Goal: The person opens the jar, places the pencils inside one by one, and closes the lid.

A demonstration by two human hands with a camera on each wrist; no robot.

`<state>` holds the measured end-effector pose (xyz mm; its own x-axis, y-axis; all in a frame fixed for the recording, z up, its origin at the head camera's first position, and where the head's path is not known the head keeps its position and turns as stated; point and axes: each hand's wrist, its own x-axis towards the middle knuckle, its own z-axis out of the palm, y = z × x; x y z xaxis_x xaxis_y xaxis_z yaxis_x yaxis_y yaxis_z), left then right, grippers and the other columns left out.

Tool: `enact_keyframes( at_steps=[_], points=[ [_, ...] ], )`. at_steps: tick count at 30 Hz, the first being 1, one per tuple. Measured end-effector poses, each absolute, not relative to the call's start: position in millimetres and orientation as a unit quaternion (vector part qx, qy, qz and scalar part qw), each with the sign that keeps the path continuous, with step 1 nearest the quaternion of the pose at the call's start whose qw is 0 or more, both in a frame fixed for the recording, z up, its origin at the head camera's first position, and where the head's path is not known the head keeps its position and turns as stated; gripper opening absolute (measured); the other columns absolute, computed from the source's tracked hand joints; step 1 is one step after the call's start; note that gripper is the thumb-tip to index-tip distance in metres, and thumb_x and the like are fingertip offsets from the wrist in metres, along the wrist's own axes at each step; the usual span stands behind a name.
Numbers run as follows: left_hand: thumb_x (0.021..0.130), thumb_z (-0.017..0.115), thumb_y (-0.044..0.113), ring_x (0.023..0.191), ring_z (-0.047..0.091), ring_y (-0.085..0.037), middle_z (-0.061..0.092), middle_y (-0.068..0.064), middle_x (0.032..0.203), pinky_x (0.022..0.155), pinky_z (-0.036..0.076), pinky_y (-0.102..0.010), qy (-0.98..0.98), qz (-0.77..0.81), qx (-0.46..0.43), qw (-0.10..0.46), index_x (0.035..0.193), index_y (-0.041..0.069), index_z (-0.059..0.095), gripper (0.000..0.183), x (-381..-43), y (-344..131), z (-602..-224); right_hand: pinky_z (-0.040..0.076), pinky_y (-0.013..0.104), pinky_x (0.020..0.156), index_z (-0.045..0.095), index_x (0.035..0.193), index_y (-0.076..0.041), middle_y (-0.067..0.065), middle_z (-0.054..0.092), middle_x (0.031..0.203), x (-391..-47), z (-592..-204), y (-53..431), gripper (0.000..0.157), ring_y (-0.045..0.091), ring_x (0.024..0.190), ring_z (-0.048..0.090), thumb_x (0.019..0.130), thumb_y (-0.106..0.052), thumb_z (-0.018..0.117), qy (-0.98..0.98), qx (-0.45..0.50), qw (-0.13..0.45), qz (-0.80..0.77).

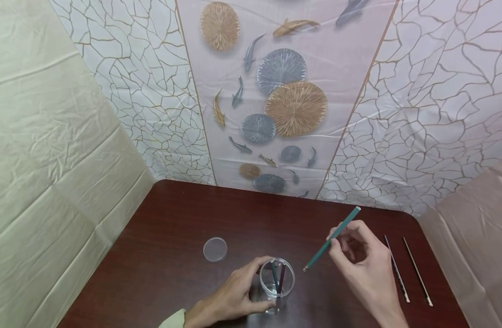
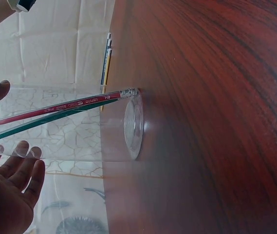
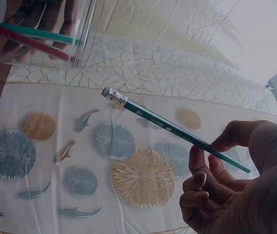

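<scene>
Right hand (image 1: 369,269) pinches slim pencil (image 1: 323,248) near clear cylinder (image 1: 293,278).

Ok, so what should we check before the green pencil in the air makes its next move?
If the raised green pencil goes into the cup next, which seems likely:
1. Cup upright and held: ok, the left hand is round it.
2. Pencil held: ok, the right hand pinches it.
3. Eraser end toward the cup: ok.
4. Pencil over the opening: not ok, it's off to the cup's right.
5. Room inside: ok, just a red pencil and another green pencil show there.
6. All loose pencils counted: cannot tell; the head view shows two, but more could be hidden.
</scene>
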<state>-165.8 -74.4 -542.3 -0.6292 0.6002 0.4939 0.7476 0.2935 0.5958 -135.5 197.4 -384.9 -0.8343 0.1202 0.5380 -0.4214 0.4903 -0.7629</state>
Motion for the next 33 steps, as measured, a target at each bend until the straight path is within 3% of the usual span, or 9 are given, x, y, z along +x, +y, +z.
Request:
enact_keyframes(
  at_steps=[6, 13, 18, 33],
  points=[
    [0.082, 0.094, 0.028, 0.128, 0.062, -0.014, 0.059, 0.004, 0.146, 0.105, 0.054, -0.035, -0.798, -0.42, -0.422, 0.089, 0.16, 0.018, 0.035, 0.099, -166.0, -74.2, -541.5, 0.041, 0.023, 0.063, 0.07, 0.104, -0.01, -0.001, 0.073, 0.091, -135.0, -381.5, 195.6, 0.034, 0.013, 0.065, 0.048, 0.084, 0.017, 0.075, -0.82, 0.127, 0.255, 0.497],
    [0.084, 0.093, 0.03, 0.128, 0.061, -0.014, 0.058, 0.004, 0.146, 0.104, 0.054, -0.036, -0.798, -0.422, -0.422, 0.083, 0.161, 0.019, 0.034, 0.097, -166.0, -74.9, -541.6, 0.038, 0.026, 0.051, 0.07, 0.104, -0.011, -0.001, 0.063, 0.076, -135.9, -384.7, 188.5, 0.034, 0.014, 0.062, 0.044, 0.086, 0.018, 0.073, -0.809, 0.157, 0.229, 0.518],
    [0.084, 0.092, 0.031, 0.128, 0.061, -0.015, 0.061, -0.003, 0.145, 0.105, 0.054, -0.036, -0.798, -0.42, -0.424, 0.084, 0.161, 0.018, 0.034, 0.097, -166.5, -75.2, -541.7, 0.037, 0.028, 0.049, 0.071, 0.104, -0.016, -0.002, 0.056, 0.071, -138.2, -392.1, 183.0, 0.037, 0.013, 0.06, 0.044, 0.085, 0.016, 0.075, -0.807, 0.161, 0.211, 0.528],
    [0.086, 0.091, 0.033, 0.129, 0.061, -0.015, 0.061, -0.006, 0.144, 0.105, 0.053, -0.035, -0.795, -0.424, -0.426, 0.08, 0.161, 0.016, 0.034, 0.095, -167.5, -74.9, -542.2, 0.039, 0.025, 0.05, 0.069, 0.098, -0.018, -0.01, 0.059, 0.072, -142.8, -407.9, 171.2, 0.033, 0.012, 0.063, 0.048, 0.083, 0.01, 0.079, -0.832, 0.14, 0.186, 0.503]
  ],
)
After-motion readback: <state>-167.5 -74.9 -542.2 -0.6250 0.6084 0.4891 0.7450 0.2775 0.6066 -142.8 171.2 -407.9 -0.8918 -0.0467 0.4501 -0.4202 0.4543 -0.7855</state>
